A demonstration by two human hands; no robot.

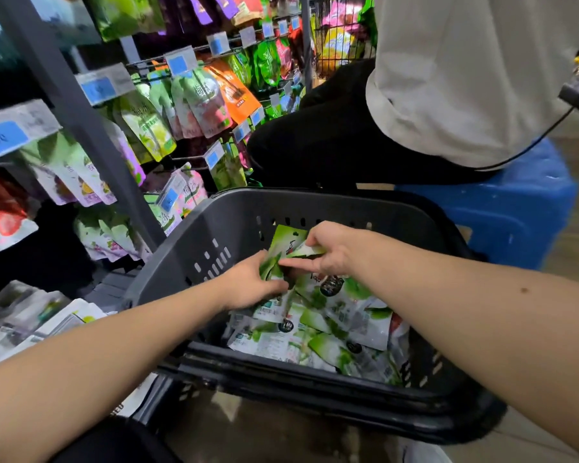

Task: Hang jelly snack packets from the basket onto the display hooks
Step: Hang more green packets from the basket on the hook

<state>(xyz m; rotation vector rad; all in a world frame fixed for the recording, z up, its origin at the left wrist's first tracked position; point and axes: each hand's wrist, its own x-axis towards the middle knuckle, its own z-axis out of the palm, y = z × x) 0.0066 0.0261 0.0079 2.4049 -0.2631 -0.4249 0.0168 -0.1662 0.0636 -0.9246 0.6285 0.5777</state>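
A dark grey plastic basket (pixel 234 222) stands on the floor in front of me, holding several green-and-white jelly snack packets (pixel 331 332). Both hands reach into it. My left hand (pixel 248 282) grips a bunch of green packets (pixel 270 266) at their upper ends. My right hand (pixel 331 250) pinches the top of another green packet (pixel 288 240) that stands up against the basket's far wall. The display hooks (pixel 188 158) with blue price tags run along the rack on the left, hung with snack pouches.
A person in a white shirt and black trousers (pixel 448 78) sits on a blue plastic stool (pixel 502 208) just behind the basket. More packets lie in a pile (pixel 30 315) on the low shelf at the left. A wire cart (pixel 335 48) stands at the back.
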